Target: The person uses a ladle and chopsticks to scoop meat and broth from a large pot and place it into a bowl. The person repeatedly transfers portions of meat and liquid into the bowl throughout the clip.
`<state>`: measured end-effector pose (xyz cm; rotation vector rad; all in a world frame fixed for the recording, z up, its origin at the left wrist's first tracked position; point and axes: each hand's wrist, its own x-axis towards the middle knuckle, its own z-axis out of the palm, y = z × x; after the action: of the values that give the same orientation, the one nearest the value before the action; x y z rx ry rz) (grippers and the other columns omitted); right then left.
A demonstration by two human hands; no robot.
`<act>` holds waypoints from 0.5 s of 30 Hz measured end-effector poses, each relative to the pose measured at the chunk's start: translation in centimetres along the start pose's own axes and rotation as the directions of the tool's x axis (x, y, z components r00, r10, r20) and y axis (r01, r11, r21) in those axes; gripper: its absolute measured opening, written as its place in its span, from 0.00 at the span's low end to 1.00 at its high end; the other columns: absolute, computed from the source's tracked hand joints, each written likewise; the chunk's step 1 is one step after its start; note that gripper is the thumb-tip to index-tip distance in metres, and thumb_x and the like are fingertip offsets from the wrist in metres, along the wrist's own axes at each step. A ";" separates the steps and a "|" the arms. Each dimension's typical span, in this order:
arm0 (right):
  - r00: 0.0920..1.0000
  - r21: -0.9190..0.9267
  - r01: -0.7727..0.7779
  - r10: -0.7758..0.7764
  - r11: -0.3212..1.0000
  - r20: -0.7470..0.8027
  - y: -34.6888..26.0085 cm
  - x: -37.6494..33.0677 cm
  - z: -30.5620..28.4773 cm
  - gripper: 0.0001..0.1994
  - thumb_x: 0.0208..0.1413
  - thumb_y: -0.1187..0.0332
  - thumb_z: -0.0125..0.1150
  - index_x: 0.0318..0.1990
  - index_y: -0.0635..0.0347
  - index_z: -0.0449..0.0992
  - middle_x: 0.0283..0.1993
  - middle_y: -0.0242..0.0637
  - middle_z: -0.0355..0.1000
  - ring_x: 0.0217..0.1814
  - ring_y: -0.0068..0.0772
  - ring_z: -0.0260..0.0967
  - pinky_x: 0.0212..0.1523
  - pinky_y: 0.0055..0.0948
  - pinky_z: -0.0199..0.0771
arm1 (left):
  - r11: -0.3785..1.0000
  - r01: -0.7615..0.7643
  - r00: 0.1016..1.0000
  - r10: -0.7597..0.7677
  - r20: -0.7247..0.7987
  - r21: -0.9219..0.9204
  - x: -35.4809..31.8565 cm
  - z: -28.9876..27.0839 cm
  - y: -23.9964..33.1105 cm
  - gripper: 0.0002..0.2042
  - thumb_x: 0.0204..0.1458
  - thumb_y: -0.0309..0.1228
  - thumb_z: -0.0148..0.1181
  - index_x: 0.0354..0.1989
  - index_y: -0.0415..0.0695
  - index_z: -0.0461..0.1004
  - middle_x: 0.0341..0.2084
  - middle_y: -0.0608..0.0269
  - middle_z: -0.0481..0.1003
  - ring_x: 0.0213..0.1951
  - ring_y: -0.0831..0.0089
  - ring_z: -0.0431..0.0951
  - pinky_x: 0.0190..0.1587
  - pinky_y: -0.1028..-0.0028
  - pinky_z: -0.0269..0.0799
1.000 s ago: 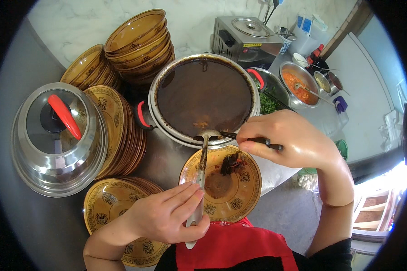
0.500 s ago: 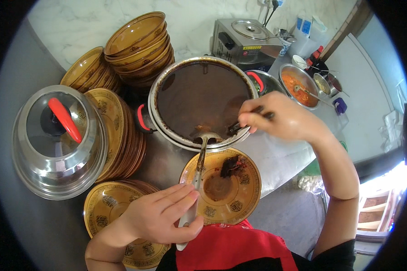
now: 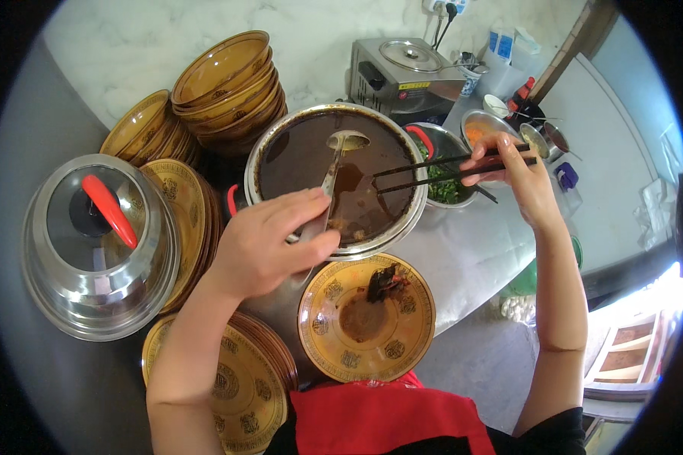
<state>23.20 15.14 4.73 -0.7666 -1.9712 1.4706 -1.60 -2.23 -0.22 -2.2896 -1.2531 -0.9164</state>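
Observation:
A ladle (image 3: 348, 140) is gripped by its handle in my left hand (image 3: 269, 246); its bowl hangs over the middle of a large pot (image 3: 420, 208) of dark brown broth (image 3: 296, 159). Black chopsticks (image 3: 425, 180) are pinched in my right hand (image 3: 508, 163), and their tips reach over the right part of the broth. In front of the pot stands a brown patterned plate (image 3: 334, 334). Dark, reddish pieces of food (image 3: 387, 282) lie on its far side, with a brown puddle of sauce in the centre.
Brown bowls (image 3: 228, 76) and plates (image 3: 235, 364) are stacked on the left, beside a steel lid (image 3: 91, 296) with a red handle. Right of the pot are a container of chopped greens (image 3: 449, 189) and several small bowls. A steel appliance (image 3: 402, 76) stands behind.
The ladle has moved up and away from the pot's near rim, over its middle. My right hand has drawn back to the right, and the chopsticks now point left across the broth.

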 end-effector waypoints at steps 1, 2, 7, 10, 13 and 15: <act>1.000 0.009 0.000 0.001 1.000 -0.028 0.4 -0.1 -0.2 0.19 0.56 0.58 0.37 0.29 0.67 0.66 0.29 0.38 0.65 0.31 0.29 0.67 0.33 0.26 0.71 | 1.000 -0.008 1.000 0.008 0.014 -0.003 0.3 0.7 -0.7 0.08 0.34 0.28 0.52 0.27 0.50 0.69 0.32 0.58 0.69 0.35 0.63 0.72 0.32 0.73 0.71; 0.999 0.014 0.016 -0.015 1.000 -0.052 1.0 -0.3 -0.3 0.20 0.56 0.57 0.37 0.29 0.67 0.66 0.29 0.37 0.65 0.32 0.30 0.67 0.33 0.27 0.71 | 1.000 -0.017 1.000 0.017 0.022 0.003 0.5 1.5 -1.3 0.08 0.34 0.28 0.52 0.27 0.50 0.69 0.32 0.58 0.69 0.35 0.63 0.72 0.33 0.73 0.71; 0.998 0.035 0.025 -0.023 0.999 -0.061 1.9 -0.9 -0.7 0.20 0.55 0.55 0.37 0.29 0.67 0.66 0.29 0.37 0.65 0.32 0.31 0.67 0.33 0.27 0.71 | 0.997 -0.078 0.995 0.077 0.070 0.018 1.3 5.3 -4.2 0.06 0.34 0.28 0.52 0.24 0.50 0.67 0.32 0.59 0.69 0.38 0.64 0.71 0.35 0.73 0.70; 0.997 0.051 0.020 -0.016 0.999 -0.077 2.3 -1.1 -0.9 0.20 0.55 0.56 0.37 0.30 0.67 0.67 0.28 0.38 0.66 0.31 0.31 0.68 0.33 0.27 0.71 | 0.995 -0.088 0.989 0.083 0.118 0.036 1.7 6.4 -4.8 0.04 0.35 0.29 0.52 0.22 0.50 0.65 0.31 0.61 0.69 0.38 0.66 0.71 0.36 0.75 0.69; 0.995 0.068 -0.002 0.008 0.998 -0.099 2.5 -1.1 -1.1 0.20 0.55 0.56 0.37 0.30 0.67 0.67 0.28 0.38 0.66 0.31 0.32 0.68 0.33 0.27 0.71 | 0.994 -0.108 0.981 0.104 0.164 0.013 2.2 7.4 -5.2 0.04 0.35 0.29 0.52 0.20 0.49 0.63 0.28 0.62 0.69 0.35 0.67 0.71 0.34 0.76 0.69; 0.995 0.084 -0.001 0.010 0.996 -0.100 2.5 -1.0 -1.1 0.20 0.55 0.57 0.37 0.30 0.67 0.67 0.29 0.38 0.66 0.31 0.32 0.68 0.33 0.27 0.71 | 0.995 -0.097 0.971 0.098 0.217 -0.014 2.2 7.8 -5.4 0.04 0.36 0.29 0.51 0.20 0.48 0.63 0.24 0.63 0.67 0.32 0.68 0.71 0.31 0.76 0.68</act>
<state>24.96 15.68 2.52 -0.7943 -1.8227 1.4784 -2.51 6.62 -4.21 -2.4832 -1.2112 -0.6477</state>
